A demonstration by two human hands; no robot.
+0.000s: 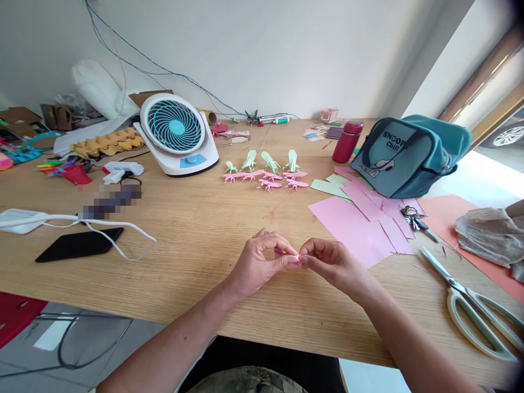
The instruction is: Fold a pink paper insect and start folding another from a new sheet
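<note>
My left hand (pixel 260 262) and my right hand (pixel 329 263) meet just above the wooden table (pixel 196 240) near its front edge. Both pinch a small folded piece of pink paper (pixel 295 258), mostly hidden by the fingers. Beyond them lie several finished pink paper figures (pixel 266 179) in a row, with light green folded figures (pixel 266 161) standing behind. Sheets of pink paper (pixel 360 224) lie to the right of my hands.
A white and blue desk fan (pixel 176 134) stands at the back left. A black phone (pixel 79 244) and white cable (pixel 118 232) lie left. A teal bag (pixel 409 155), red bottle (pixel 347 142), keys (pixel 413 217), scissors (pixel 475 305) and orange paper (pixel 446 215) lie right.
</note>
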